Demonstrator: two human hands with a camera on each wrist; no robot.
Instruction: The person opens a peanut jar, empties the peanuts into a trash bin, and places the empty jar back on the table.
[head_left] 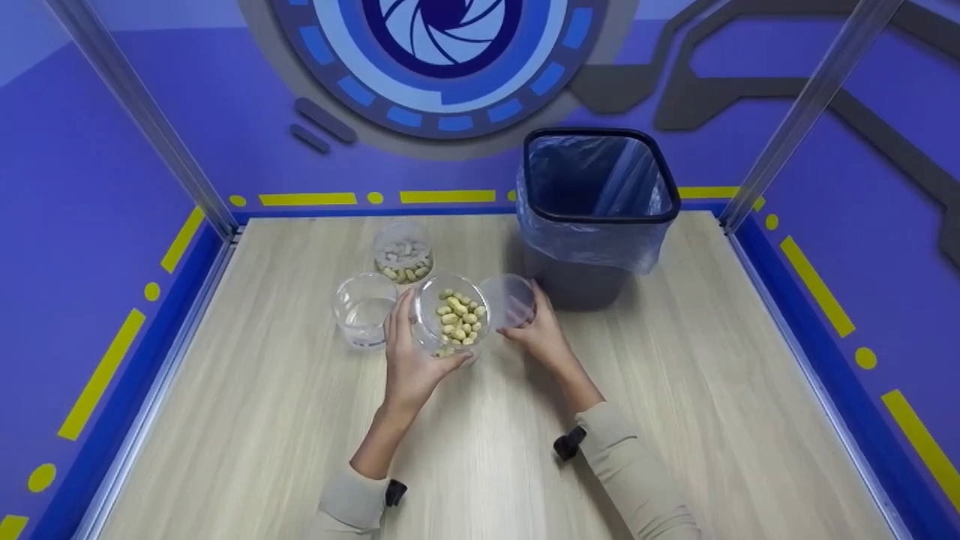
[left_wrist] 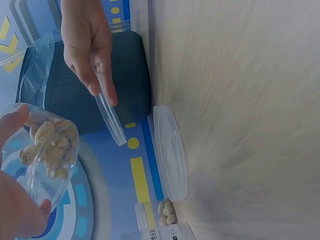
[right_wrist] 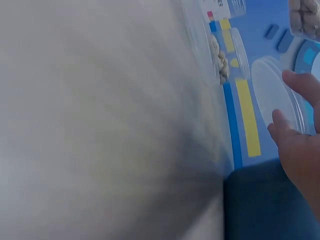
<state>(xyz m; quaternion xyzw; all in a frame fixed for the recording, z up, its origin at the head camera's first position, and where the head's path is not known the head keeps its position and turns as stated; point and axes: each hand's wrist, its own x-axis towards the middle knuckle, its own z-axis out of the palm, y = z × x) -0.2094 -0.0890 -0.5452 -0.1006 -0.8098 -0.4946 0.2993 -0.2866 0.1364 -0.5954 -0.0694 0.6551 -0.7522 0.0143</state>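
Note:
My left hand (head_left: 411,367) grips a clear plastic jar (left_wrist: 65,172) that is lifted off the table and has no lid on it. Unshelled peanuts (head_left: 459,319) lie inside it. Just to the right, my right hand (head_left: 541,334) holds a round clear lid (right_wrist: 272,92) by its edge, fingers on one side and thumb on the other. The lid is apart from the jar in the left wrist view. A second clear lid (left_wrist: 171,152) lies on the table below the hands.
Left of my left hand stands a clear jar (head_left: 365,311) with a label and no peanuts showing. Behind it is another jar (head_left: 403,251) with peanuts. A dark bin (head_left: 592,270) with a plastic liner stands at the back right, close to my right hand, against the blue wall.

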